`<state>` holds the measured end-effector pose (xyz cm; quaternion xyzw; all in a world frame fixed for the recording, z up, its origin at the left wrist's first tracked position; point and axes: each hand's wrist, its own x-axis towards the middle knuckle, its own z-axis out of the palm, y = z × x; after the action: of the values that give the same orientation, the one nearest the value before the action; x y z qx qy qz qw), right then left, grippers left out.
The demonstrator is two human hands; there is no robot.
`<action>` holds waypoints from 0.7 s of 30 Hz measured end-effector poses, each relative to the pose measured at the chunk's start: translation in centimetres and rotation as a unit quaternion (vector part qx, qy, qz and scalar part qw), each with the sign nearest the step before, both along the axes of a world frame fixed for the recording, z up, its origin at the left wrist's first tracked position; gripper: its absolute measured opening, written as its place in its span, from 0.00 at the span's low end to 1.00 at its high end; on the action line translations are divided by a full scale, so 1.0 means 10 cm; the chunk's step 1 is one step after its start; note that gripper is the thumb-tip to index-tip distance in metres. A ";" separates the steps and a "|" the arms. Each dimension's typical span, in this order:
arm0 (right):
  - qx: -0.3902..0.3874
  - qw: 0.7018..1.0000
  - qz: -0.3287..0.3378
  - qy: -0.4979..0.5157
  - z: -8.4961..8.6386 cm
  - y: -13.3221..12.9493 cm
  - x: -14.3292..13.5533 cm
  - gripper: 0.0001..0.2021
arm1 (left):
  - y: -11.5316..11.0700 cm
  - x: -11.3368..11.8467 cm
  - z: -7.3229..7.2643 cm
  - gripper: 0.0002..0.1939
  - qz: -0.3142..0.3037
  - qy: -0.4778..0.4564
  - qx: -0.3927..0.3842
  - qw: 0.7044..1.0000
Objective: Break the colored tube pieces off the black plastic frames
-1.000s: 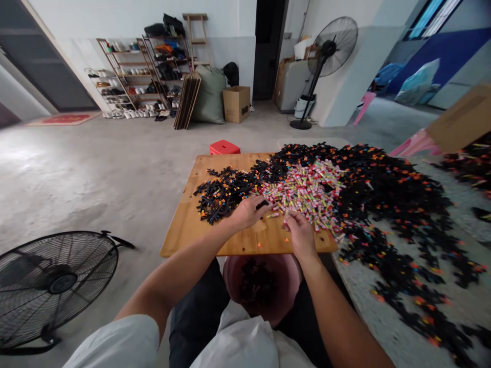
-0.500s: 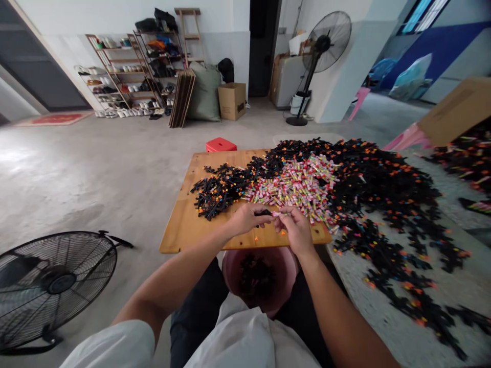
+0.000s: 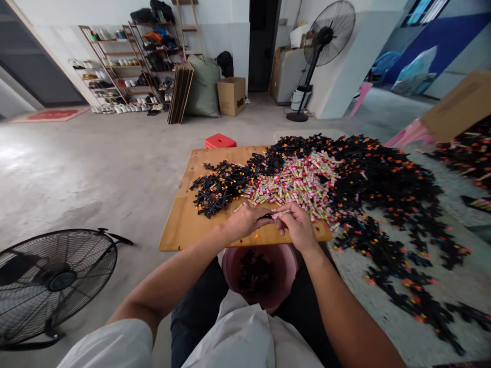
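My left hand (image 3: 242, 223) is closed on a black toy gun (image 3: 264, 217), mostly covered by the fingers. Just to its right, my right hand (image 3: 298, 228) pinches a small pink-and-white tube (image 3: 283, 212) against the toy's end. Whether the two pieces are joined I cannot tell. Both hands hover over the near edge of a wooden board (image 3: 184, 225). Behind them lies a heap of pink and yellow wrapped tubes (image 3: 303, 181), flanked by a pile of black toy guns (image 3: 215, 189) with orange tips.
Below the board's edge, between my knees, a pink bucket (image 3: 287, 276) holds black pieces. More black toys (image 3: 391, 179) spread over the grey table (image 3: 368, 306) at right. A floor fan (image 3: 57, 281) stands at left, a red stool (image 3: 220, 141) behind the board.
The view has tipped slightly downward. Both hands stay together at nearly the same spot, with the fingers shifted and the black toy gun more covered than before.
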<state>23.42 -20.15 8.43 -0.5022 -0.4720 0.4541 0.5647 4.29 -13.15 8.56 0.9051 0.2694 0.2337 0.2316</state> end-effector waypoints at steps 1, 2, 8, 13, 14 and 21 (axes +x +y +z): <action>-0.002 1.000 -0.001 0.021 -0.02 0.01 -0.01 0.07 | -0.02 0.01 0.00 0.15 0.010 0.002 0.000 1.000; -0.009 0.999 0.001 0.042 -0.04 0.03 -0.02 0.07 | -0.04 0.01 0.01 0.14 0.018 0.002 -0.006 1.000; -0.027 0.995 0.009 0.094 -0.16 0.02 -0.08 0.09 | -0.17 0.00 0.10 0.14 -0.004 -0.001 -0.164 0.986; -0.019 0.997 -0.010 0.070 -0.21 -0.01 -0.14 0.09 | -0.25 0.03 -0.01 0.12 0.017 0.016 -0.175 0.984; -0.020 0.997 -0.011 0.072 -0.23 -0.01 -0.14 0.09 | -0.27 0.02 -0.03 0.12 0.019 0.024 -0.167 0.985; -0.182 0.964 0.177 -0.076 -0.67 -0.20 0.05 0.08 | 0.04 -0.28 -0.11 0.17 -0.064 0.123 -0.111 0.984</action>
<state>23.90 -22.15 1.76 -0.5378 -0.5043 0.5859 0.3364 1.49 -12.79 7.49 0.9108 0.2619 0.0738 0.3104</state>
